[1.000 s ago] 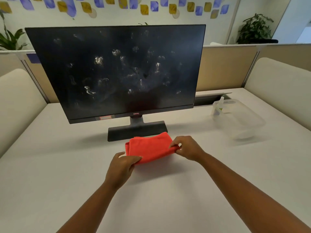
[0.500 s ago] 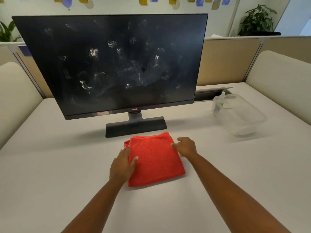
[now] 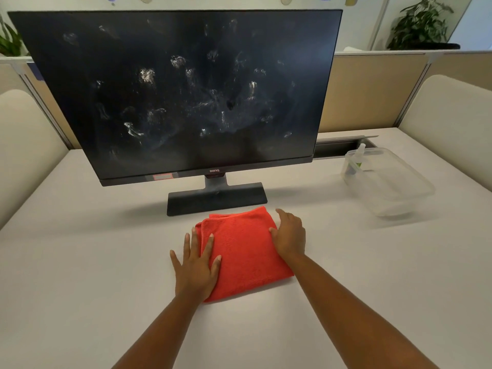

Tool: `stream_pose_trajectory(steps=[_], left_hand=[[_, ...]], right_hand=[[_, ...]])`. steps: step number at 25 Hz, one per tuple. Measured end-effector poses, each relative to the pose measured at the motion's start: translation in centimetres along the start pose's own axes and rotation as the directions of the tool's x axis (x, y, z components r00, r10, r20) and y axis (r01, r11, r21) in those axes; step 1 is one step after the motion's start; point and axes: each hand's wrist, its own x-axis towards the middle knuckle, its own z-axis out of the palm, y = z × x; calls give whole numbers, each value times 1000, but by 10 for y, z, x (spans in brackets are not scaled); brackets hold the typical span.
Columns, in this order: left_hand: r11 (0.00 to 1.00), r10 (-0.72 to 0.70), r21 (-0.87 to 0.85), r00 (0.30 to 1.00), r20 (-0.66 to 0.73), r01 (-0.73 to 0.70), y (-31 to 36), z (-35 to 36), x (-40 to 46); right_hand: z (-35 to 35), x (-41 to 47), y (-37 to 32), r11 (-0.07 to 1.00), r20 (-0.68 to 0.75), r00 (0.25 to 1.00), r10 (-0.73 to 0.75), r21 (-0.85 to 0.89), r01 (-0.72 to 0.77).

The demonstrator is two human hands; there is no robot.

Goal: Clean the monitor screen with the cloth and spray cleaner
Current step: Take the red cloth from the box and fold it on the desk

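- Left hand (image 3: 195, 265) is lying flat, palm down, fingers spread wide. The thumb-side fingers sit on the left edge of the red cloth (image 3: 245, 251) and the outer ones are on the bare desk (image 3: 80, 262). It's pressing, not gripping.
- Right hand (image 3: 288, 235) is also flat and open on the cloth's right edge, fingers loosely together, pointing toward the monitor stand (image 3: 217, 198). Nothing held there either.
- The cloth is folded into a rough square and lies flat between the two hands, with its far corner just ahead of the right fingertips, close to the stand's base.
- The monitor screen (image 3: 186, 89) is beyond both sets of fingertips, upright, dark and covered in whitish smudges.
- The spray bottle (image 3: 356, 161) stands in a clear plastic tub (image 3: 399, 187), well off to the right of the right hand.
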Motion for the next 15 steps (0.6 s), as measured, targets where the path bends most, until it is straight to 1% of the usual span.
stream_pose_trajectory(steps=[1, 2, 3, 4, 5, 6, 7, 9, 13, 14, 15], left_hand=[[1000, 27, 10, 999, -33, -27, 3, -1, 3], [998, 63, 6, 996, -64, -63, 7, -2, 7], [995, 97, 2, 993, -71, -97, 12, -2, 12], [992, 129, 5, 990, -57, -129, 16, -1, 16], [989, 151, 12, 988, -32, -150, 21, 1, 19], [988, 156, 23, 988, -5, -156, 24, 4, 22], [988, 152, 36, 988, 17, -153, 26, 7, 24], [988, 146, 44, 989, 36, -147, 29, 12, 27], [991, 128, 27, 990, 65, -130, 33, 13, 31], [991, 129, 39, 990, 62, -131, 32, 13, 32], [989, 132, 60, 990, 48, -135, 32, 13, 33]], right_hand=[[3, -2, -1, 993, -6, 994, -105, -60, 105], [6, -3, -4, 970, 17, 972, -233, -66, 234], [11, -5, -7, 933, 81, 934, -349, -64, 354], [16, -8, -8, 893, 167, 890, -424, -83, 442], [22, -10, -7, 865, 245, 858, -452, -116, 489], [26, -11, -3, 857, 301, 848, -436, -150, 493], [30, -11, 1, 867, 334, 856, -395, -174, 467], [34, -9, 9, 893, 349, 875, -334, -181, 413], [32, 0, 13, 895, 365, 868, -337, -161, 415], [29, 3, 12, 899, 363, 863, -352, -125, 420], [23, 6, 12, 907, 332, 865, -376, -58, 417]])
